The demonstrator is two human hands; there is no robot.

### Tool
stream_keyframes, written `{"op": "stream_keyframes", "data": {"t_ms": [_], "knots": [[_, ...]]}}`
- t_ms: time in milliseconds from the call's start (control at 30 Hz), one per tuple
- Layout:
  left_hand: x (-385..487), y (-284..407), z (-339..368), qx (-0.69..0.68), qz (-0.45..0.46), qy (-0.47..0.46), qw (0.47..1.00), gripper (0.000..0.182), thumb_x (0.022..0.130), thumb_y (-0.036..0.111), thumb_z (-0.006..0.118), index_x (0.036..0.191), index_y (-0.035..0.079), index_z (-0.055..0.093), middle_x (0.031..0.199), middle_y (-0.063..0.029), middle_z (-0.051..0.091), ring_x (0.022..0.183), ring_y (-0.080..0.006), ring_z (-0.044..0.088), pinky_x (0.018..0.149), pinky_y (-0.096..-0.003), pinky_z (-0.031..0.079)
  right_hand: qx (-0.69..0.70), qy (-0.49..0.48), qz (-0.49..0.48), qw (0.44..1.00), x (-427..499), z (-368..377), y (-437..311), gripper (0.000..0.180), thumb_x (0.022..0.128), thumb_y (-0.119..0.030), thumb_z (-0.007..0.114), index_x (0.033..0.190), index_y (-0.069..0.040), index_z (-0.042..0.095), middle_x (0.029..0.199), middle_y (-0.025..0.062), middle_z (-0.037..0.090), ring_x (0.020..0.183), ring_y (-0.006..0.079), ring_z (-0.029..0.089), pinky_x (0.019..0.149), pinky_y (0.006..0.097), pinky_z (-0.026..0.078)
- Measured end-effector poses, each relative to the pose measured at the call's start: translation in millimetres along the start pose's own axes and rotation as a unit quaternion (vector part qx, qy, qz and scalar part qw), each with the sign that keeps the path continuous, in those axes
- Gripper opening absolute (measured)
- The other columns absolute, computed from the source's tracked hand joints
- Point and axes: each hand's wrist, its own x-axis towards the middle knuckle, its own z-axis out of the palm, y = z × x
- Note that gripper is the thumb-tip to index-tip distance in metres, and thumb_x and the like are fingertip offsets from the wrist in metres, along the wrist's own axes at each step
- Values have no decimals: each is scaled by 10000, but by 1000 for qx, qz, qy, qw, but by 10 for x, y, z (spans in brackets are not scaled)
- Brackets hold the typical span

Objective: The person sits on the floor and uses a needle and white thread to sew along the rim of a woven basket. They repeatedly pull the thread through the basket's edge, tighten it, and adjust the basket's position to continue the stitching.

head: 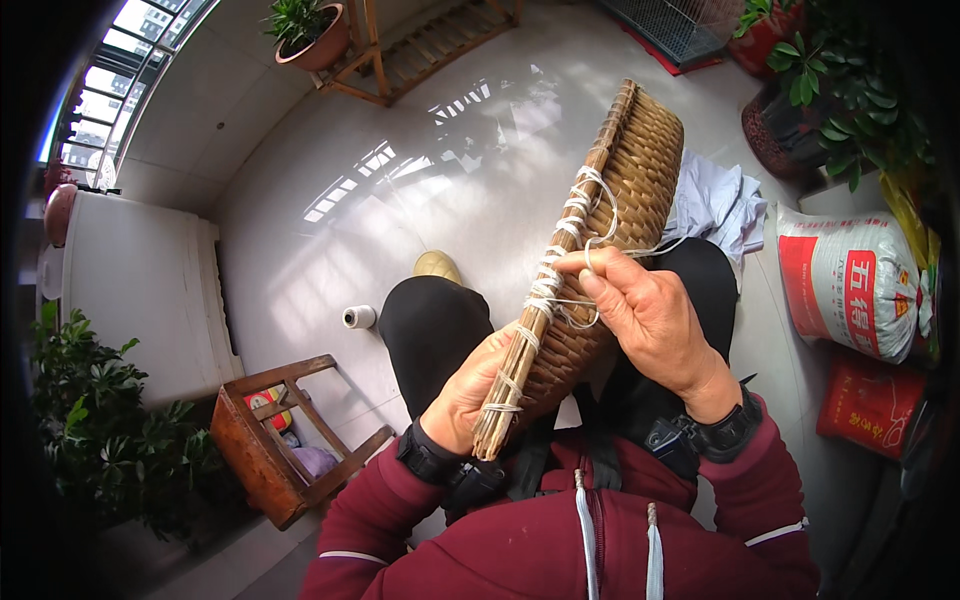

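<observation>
A woven straw basket (637, 172) rests over my lap, tilted, its rim a bundle of thin stalks (611, 131). White cord (546, 283) winds around the bundle in several turns, and a loose loop stands off its right side. My left hand (469, 386) grips the lower end of the rim bundle from the left. Close against the middle of the rim, my right hand (649, 315) pinches the white cord between thumb and forefinger. The cord also trails right across my knee. A spool of white thread (359, 316) lies on the floor left of my knees.
A wooden stool frame (262, 442) lies at lower left beside leafy plants (105, 420). White cloth (712, 199) is beyond my right knee. Printed sack (847, 281), red box (874, 405) and potted plants (784, 131) stand right. A wooden rack (435, 45) and wire cage (675, 26) are ahead.
</observation>
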Motion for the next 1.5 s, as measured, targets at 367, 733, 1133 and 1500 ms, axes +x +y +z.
{"op": "stream_keyframes", "data": {"t_ms": [367, 733, 1133, 1500], "knots": [[33, -145, 130, 43, 101, 56, 992, 299, 1013, 167, 513, 1254, -10, 526, 1148, -117, 642, 979, -200, 670, 867, -321, 574, -63, -55, -32, 996, 119, 50, 60, 238, 964, -61, 538, 1168, -23, 653, 994, 166, 695, 895, 297, 703, 759, 307, 537], [94, -42, -309, -166, 178, 152, 958, 84, 969, 157, 610, 986, 75, 613, 872, -14, 608, 778, -95, 551, 741, -232, 512, -54, -34, -57, 996, 129, 65, 98, 229, 952, -46, 554, 1153, -7, 658, 975, 169, 702, 888, 288, 709, 754, 311, 545], [-24, 624, -579, -255, 186, -96, 944, 189, 1058, 136, 379, 1127, 0, 491, 760, 7, 456, 562, -60, 364, 521, -204, 363, -49, -38, -52, 997, 102, 55, 116, 239, 955, -46, 554, 1168, -16, 657, 990, 159, 699, 872, 267, 705, 739, 296, 536], [-1641, 2647, -1813, 634, 359, 598, 334, 165, 999, 115, 523, 1143, 33, 524, 742, -10, 600, 680, -61, 526, 651, -226, 446, -35, 6, -58, 998, -29, 64, 105, 256, 959, -35, 534, 1192, -8, 637, 1046, 160, 703, 931, 255, 704, 791, 316, 540]]}}
